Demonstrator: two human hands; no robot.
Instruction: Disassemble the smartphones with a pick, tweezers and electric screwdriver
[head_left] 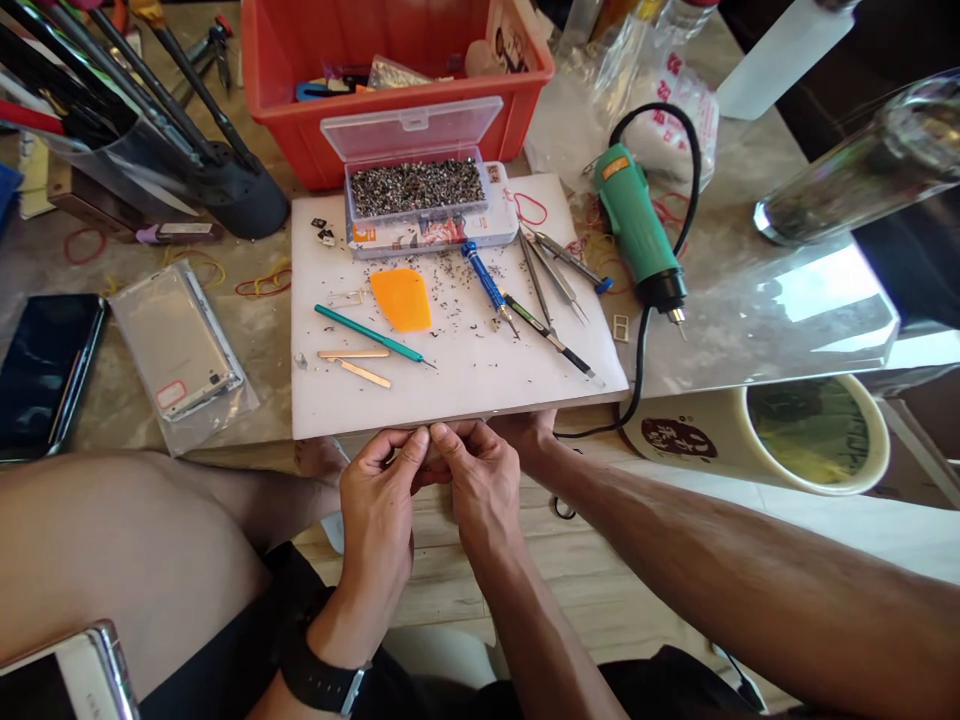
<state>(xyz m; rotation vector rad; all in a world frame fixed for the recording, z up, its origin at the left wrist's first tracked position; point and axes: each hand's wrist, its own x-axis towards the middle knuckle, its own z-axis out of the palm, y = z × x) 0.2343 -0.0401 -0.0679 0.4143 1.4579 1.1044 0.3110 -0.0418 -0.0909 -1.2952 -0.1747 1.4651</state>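
Note:
My left hand point(379, 515) and my right hand point(480, 490) meet at the near edge of a white work board point(457, 395), fingertips close together. Whatever they may pinch is hidden by the fingers. A black watch strap point(322, 670) circles my left wrist. A third forearm point(712, 540), probably another person's, comes in from the right, its hand point(529, 430) at the board's edge. On the board lie an orange plastic pry card point(401, 300), a teal pick point(367, 335), a blue-handled screwdriver point(487, 275), tweezers point(559, 300) and scattered tiny dark screws.
A transparent box of dark screws point(416, 190) stands at the board's far edge, before a red crate point(390, 60). A green heat gun point(637, 230) lies to the right. A phone in a plastic bag point(176, 340) and a black phone point(45, 375) lie left.

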